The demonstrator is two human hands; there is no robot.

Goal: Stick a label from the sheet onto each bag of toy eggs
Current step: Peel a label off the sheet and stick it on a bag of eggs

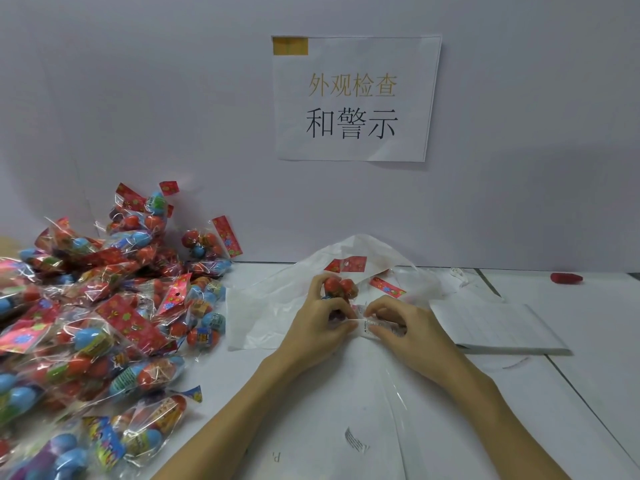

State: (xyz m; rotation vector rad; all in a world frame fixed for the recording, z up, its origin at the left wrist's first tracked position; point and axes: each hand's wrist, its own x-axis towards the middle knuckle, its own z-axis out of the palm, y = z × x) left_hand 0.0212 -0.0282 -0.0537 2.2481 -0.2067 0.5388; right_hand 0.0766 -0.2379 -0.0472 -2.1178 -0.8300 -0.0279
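My left hand (320, 318) grips a clear bag of toy eggs (341, 287) at the table's middle, with red eggs showing above my fingers. A small white warning label (375, 330) lies across the bag's lower part. My right hand (398, 327) presses and pinches that label with curled fingertips, and my left thumb touches the label's left end. The label sheet (498, 327), a white lined pad, lies on the table just right of my right hand.
A big pile of bagged toy eggs (104, 323) covers the table's left side. A large white plastic bag (287, 306) lies under my hands. A red object (566, 278) sits far right by the wall. A paper sign (355, 98) hangs on the wall.
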